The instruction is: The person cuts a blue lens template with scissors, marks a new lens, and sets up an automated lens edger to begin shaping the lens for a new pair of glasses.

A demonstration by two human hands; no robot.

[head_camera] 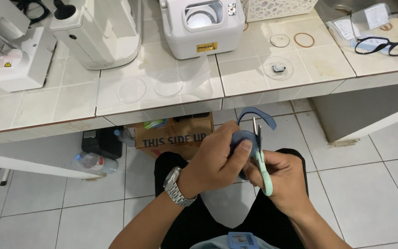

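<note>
My left hand [217, 159], with a metal wristwatch [176, 186] on the wrist, grips a round blue roll of tape [244, 138] below the counter edge. A loose blue strip [259, 115] curls up from the roll. My right hand [282, 180] holds mint-green scissors [260, 157], their blades pointing up against the strip. Both hands touch in front of my lap, above the tiled floor.
The tiled counter [263, 83] carries white machines [201, 25], two clear round lenses [132, 90], a lens with a dark block [278, 68], a rubber band [304, 39] and black glasses [385, 46]. Under it stand a cardboard box [176, 136] and a plastic bottle [95, 162].
</note>
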